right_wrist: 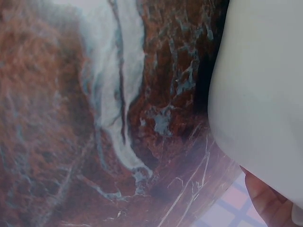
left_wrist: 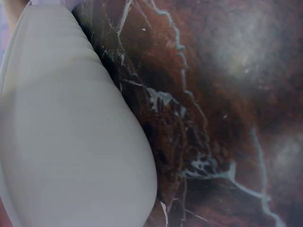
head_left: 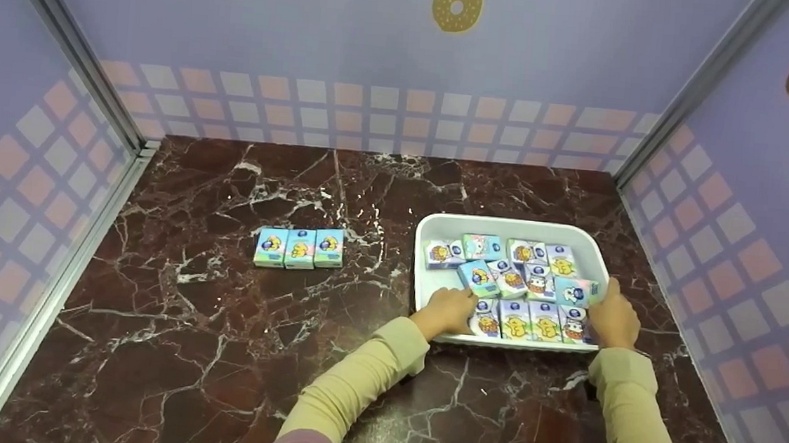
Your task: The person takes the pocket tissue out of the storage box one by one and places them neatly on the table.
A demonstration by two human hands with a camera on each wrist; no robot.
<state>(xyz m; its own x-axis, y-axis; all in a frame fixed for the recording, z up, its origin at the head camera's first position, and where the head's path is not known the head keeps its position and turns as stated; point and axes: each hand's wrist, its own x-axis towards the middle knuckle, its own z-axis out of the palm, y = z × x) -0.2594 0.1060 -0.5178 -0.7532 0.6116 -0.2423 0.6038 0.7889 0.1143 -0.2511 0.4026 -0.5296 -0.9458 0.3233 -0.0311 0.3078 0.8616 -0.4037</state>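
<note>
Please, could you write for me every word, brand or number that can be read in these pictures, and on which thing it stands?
No text can be read.
Packs in the tray: printed marks, too small and blurred to read.
Three packs on the table: likewise too small and blurred.
Tray: no lettering seen.
Walls: only pictures and coloured squares, no words.

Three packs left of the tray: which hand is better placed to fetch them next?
Left, I'd judge: the left hand is nearer the three packs, at the near left of the tray; the right hand is at its right end.
</note>
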